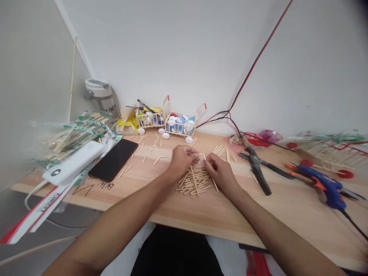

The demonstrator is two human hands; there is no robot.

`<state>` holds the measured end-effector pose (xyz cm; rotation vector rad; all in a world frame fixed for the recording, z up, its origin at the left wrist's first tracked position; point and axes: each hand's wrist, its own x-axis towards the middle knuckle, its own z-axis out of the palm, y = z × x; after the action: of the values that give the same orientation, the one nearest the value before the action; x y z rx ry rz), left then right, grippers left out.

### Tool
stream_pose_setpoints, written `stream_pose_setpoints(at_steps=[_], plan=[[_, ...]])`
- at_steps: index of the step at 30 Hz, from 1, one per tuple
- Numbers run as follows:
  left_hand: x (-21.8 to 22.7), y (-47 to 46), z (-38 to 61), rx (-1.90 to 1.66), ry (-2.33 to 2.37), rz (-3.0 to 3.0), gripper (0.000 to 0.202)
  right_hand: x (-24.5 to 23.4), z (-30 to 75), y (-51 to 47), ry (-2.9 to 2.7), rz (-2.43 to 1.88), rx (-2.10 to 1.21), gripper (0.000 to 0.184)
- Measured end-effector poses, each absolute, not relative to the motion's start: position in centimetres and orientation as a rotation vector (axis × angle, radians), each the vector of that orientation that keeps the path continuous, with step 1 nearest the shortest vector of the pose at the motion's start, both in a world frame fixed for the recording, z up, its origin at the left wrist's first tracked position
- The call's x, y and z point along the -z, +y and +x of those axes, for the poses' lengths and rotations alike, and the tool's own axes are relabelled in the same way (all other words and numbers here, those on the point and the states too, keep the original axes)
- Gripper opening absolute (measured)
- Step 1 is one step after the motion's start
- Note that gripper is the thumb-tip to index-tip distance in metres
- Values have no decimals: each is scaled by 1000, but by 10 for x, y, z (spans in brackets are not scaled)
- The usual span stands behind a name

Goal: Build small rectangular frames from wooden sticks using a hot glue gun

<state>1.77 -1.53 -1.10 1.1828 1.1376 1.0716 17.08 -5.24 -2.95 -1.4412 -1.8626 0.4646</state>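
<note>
My left hand is closed in a pinch above a heap of short wooden sticks. Just to its right, my right hand is closed too, thumb against fingers. Between the two sets of fingertips, thin wooden sticks meet at an angle, and each hand seems to grip one end. A longer stick slants down from the left fingers over the heap. Under the right hand, another stick pokes out. The fingers partly hide the held pieces.
Two stick-built toy carts filled with caps stand by the wall. To the left lie a phone, a white power bank and bagged sticks. Pliers and a blue glue gun with a cord lie right.
</note>
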Motion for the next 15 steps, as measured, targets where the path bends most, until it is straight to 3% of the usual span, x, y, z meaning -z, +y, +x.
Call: stream_pose_setpoints(at_steps=[15], plan=[[13,-14,18,-1081,1126,1184,10,30,171,-52,-1859,-1445,-453,19]])
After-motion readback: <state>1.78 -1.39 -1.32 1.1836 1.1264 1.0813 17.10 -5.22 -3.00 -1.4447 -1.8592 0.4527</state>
